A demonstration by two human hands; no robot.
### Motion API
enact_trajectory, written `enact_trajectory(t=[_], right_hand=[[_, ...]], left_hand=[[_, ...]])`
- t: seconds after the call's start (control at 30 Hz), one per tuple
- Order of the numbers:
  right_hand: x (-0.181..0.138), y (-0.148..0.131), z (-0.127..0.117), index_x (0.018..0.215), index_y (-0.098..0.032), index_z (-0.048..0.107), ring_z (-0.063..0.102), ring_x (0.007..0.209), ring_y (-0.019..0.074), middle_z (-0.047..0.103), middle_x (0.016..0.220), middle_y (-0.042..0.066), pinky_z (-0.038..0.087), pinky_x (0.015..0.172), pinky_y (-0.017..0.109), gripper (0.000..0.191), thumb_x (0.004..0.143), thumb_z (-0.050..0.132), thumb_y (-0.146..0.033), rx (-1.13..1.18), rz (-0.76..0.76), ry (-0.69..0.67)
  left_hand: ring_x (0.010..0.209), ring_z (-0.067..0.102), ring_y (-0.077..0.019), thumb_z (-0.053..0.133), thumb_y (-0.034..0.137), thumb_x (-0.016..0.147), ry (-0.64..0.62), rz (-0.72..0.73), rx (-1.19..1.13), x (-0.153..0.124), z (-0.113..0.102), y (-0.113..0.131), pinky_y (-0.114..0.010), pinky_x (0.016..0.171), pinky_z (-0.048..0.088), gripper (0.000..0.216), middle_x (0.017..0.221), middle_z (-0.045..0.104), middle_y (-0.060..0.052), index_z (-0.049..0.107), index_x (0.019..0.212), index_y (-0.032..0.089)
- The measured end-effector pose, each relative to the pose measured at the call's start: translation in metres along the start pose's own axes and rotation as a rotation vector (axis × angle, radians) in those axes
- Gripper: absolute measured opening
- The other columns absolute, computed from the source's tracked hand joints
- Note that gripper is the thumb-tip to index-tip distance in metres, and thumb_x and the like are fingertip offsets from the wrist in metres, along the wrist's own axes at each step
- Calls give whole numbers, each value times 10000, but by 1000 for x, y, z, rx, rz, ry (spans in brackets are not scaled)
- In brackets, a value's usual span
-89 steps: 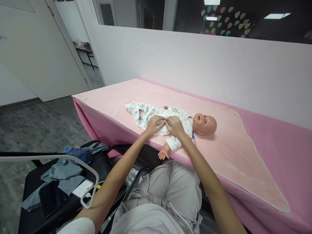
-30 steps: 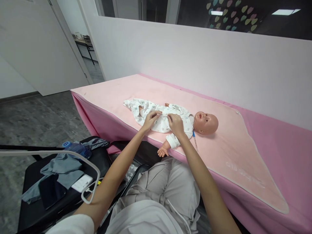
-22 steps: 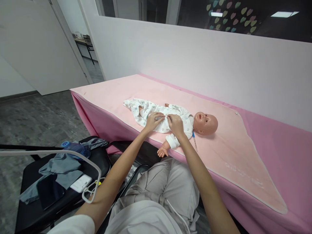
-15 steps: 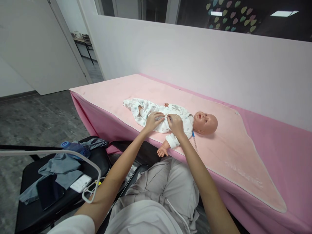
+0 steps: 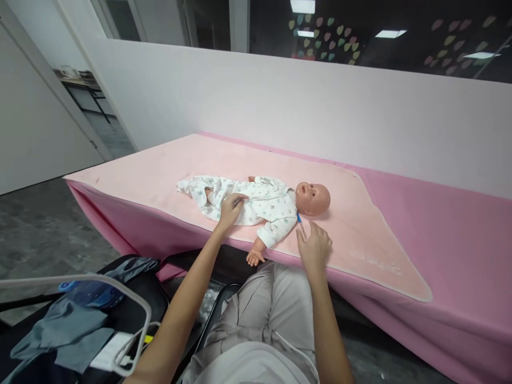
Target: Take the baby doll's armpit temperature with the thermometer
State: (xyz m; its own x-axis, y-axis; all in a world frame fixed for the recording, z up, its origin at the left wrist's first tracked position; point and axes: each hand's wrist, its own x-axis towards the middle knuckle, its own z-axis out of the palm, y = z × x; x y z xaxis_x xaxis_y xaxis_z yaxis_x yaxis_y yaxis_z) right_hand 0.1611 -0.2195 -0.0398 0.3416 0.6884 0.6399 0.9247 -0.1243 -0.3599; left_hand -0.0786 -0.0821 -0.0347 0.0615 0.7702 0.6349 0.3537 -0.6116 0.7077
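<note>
A baby doll (image 5: pixel 313 199) lies on its back on the pink mat, its head to the right. It wears a white printed baby outfit (image 5: pixel 268 202), with the trouser part bunched over the legs at the left. My left hand (image 5: pixel 231 209) rests on the outfit at the doll's waist, fingers stretched out and touching the cloth. A slim thermometer (image 5: pixel 301 222) with a blue end lies beside the doll's neck and near shoulder. My right hand (image 5: pixel 315 246) is just over its lower end, thumb and fingers apart; I cannot tell whether they touch it.
The pale pink mat (image 5: pixel 372 240) covers a table with a darker pink cloth (image 5: pixel 448 245). At the left, a black chair bears grey-blue cloth (image 5: pixel 60 325), a blue plastic bottle (image 5: pixel 94 293) and a white device (image 5: pixel 110 352). A pale cable (image 5: pixel 132 290) arcs across there. A white wall stands behind.
My right hand has left the doll's outfit and moved right and nearer to me, to the thermometer, with its fingers spreading. My left hand stays at the waist. The view has shifted right.
</note>
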Motion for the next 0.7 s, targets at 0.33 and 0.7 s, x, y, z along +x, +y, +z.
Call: enact_trajectory(t=[0.33, 0.7], right_hand=[[18, 16, -50, 843, -199, 620, 581, 658, 189, 674, 756, 55, 328, 588, 266, 192, 836, 462, -308, 18, 310, -154], [39, 13, -19, 618, -177, 616, 579, 600, 183, 666, 689, 95, 342, 549, 269, 428, 861, 320, -368, 153, 342, -422]], left_hand=[[903, 593, -181, 454, 154, 776, 6, 21, 10, -1, -2, 4, -329, 854, 449, 208, 893, 664, -34, 654, 826, 186], [900, 600, -186, 459, 152, 771, 4, 56, 59, -2, -4, 4, -356, 883, 438, 193, 876, 672, -29, 646, 786, 198]])
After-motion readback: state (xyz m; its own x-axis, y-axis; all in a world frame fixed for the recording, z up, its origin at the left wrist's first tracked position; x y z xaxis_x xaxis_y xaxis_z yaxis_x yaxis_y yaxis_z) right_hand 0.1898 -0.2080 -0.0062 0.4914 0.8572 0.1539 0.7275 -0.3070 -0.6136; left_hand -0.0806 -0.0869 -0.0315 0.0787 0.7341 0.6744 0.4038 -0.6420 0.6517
